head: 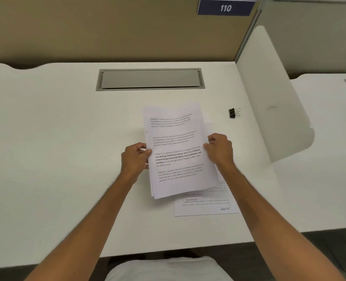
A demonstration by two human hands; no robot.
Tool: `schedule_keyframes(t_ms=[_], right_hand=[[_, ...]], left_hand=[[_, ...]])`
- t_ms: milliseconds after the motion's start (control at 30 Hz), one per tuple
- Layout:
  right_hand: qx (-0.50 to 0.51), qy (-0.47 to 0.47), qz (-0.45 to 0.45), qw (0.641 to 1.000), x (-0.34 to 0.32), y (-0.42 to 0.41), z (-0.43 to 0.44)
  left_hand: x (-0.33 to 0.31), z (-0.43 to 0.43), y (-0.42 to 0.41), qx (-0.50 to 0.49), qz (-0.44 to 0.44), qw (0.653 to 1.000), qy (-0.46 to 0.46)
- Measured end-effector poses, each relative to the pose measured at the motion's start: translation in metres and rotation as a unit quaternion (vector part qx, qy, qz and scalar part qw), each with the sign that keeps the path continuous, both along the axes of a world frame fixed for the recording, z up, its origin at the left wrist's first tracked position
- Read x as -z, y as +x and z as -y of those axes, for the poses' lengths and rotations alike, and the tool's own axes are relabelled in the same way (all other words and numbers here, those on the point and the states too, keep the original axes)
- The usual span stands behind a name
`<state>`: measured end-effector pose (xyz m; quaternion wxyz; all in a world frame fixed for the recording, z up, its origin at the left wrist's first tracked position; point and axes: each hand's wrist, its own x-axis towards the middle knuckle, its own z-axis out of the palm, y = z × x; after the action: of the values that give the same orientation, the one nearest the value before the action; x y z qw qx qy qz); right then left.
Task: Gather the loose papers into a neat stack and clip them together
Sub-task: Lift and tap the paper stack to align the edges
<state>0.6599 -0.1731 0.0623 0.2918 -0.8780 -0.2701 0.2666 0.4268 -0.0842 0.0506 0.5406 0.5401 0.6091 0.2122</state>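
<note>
A stack of printed white papers (178,138) is held slightly above the white desk (56,138), tilted a little to the left. My left hand (134,159) grips its left edge and my right hand (219,151) grips its right edge. One more printed sheet (206,205) lies flat on the desk beneath the stack, sticking out at the lower right, its text upside down. A black binder clip (233,113) with silver handles rests on the desk, up and to the right of the papers, apart from both hands.
A grey cable-tray lid (150,79) is set into the desk at the back. A white side divider (273,98) bounds the desk on the right, a tan partition (86,27) with a "110" sign (225,8) at the back. The front edge runs near my lap.
</note>
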Motion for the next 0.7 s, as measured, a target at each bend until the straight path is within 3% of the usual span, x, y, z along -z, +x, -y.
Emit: schedule_keyframes(t_ms=[333,700], right_hand=[[-0.018,-0.129,0.071,0.989,0.029,0.032,-0.003],[0.06,-0.104,-0.062,0.991,0.033,0.047,-0.012]], left_hand=[[0.024,0.004,0.063,-0.006,-0.136,0.99,0.047],[0.031,-0.002,0.082,-0.02,-0.141,0.99,-0.01]])
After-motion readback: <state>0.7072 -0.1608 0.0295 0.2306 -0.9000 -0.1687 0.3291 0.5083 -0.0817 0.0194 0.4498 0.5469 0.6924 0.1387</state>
